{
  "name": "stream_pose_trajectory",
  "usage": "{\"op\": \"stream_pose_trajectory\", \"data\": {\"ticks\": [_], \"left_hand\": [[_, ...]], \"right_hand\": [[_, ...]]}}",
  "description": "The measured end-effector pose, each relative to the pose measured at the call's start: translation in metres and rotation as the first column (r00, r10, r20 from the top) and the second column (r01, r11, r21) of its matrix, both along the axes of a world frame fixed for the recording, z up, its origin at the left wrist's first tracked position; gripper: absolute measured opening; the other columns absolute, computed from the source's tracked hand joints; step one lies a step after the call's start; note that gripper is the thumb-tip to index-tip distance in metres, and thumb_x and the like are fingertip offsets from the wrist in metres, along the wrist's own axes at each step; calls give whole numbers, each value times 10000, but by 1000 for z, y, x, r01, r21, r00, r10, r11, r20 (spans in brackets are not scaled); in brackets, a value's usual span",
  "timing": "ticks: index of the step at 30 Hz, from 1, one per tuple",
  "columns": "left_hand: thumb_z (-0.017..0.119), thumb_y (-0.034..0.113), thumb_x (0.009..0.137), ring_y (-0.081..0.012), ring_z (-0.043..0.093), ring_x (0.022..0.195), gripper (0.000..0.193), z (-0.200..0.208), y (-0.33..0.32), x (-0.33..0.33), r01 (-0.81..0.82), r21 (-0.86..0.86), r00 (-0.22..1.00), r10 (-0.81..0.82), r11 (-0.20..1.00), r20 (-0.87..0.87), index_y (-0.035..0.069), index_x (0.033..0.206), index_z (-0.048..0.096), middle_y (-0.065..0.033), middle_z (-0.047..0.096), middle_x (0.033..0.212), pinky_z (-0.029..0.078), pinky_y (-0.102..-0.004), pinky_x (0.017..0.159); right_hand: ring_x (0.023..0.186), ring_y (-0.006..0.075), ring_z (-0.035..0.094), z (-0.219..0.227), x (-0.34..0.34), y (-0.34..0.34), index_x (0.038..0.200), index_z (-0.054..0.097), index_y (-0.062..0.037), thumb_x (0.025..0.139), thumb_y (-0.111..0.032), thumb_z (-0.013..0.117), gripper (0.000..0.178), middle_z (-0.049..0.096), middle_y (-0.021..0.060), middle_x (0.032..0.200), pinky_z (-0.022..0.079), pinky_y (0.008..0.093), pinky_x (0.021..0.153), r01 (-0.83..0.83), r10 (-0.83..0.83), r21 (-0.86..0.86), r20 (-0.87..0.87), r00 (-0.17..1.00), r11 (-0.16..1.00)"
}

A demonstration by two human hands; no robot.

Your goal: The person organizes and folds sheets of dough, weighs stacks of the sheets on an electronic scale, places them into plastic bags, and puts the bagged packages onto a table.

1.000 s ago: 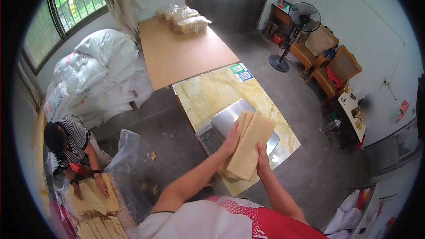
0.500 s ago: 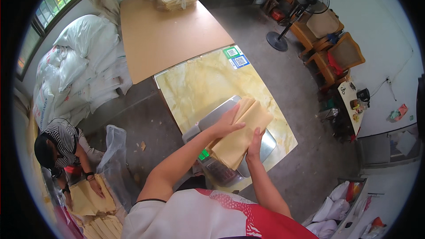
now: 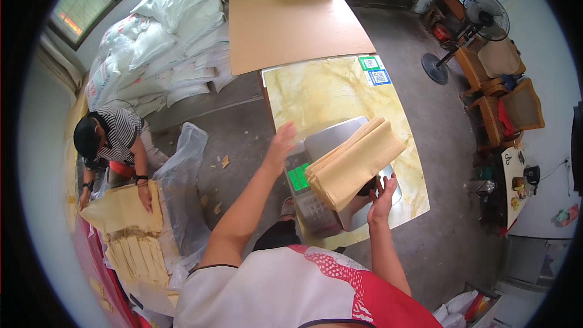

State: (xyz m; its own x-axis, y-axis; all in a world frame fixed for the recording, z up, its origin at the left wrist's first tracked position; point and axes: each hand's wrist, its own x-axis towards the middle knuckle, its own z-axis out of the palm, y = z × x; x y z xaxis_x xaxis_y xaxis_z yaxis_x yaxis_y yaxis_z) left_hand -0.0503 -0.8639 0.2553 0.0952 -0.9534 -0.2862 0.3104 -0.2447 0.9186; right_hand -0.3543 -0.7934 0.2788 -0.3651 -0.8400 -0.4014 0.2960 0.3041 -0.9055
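Yellow marbled bench (image 3: 303,91), silver scale (image 3: 322,141) towards its near edge, folded tan sheets (image 3: 355,167) stacked over it! Left hand (image 3: 281,144) empty; right hand (image 3: 381,199) spread beside the stack, contact unclear. Probably light, bendy, tearable: cradle it underneath.

White sacks (image 3: 159,48) lie heaped; a fan (image 3: 486,18) stands near chairs (image 3: 522,108), apparently wooden.

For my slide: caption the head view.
Folded tan sheets over a metal scale, right hand close beside them, left hand apart.
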Motion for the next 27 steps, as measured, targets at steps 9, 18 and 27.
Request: {"op": "stream_pose_trajectory", "data": {"ticks": [9,18,27], "left_hand": [[631,380,872,-157,588,894,331,-79,170,27,-439,501,818,562,746,-119,126,1075,567,-29,619,1004,491,-353,749],[644,335,874,-145,561,918,369,-56,271,20,-517,360,807,583,776,-98,166,1181,530,-15,588,1026,488,-346,775],[625,236,869,-201,571,905,363,-73,434,130,-873,445,256,964,197,75,196,1205,495,-55,568,1049,495,-385,729]], "right_hand": [[1002,182,564,-10,-37,59,1408,324,-103,990,-417,433,534,509,109,1238,463,314,790,-188,178,57,156,972,980],[792,111,598,-25,-54,67,1283,453,-97,960,-376,512,430,631,52,968,469,236,638,-388,388,-13,68,919,921],[636,104,573,-45,-10,122,1043,559,-75,962,-269,544,211,607,39,802,437,213,543,-539,529,13,171,831,842]]}}
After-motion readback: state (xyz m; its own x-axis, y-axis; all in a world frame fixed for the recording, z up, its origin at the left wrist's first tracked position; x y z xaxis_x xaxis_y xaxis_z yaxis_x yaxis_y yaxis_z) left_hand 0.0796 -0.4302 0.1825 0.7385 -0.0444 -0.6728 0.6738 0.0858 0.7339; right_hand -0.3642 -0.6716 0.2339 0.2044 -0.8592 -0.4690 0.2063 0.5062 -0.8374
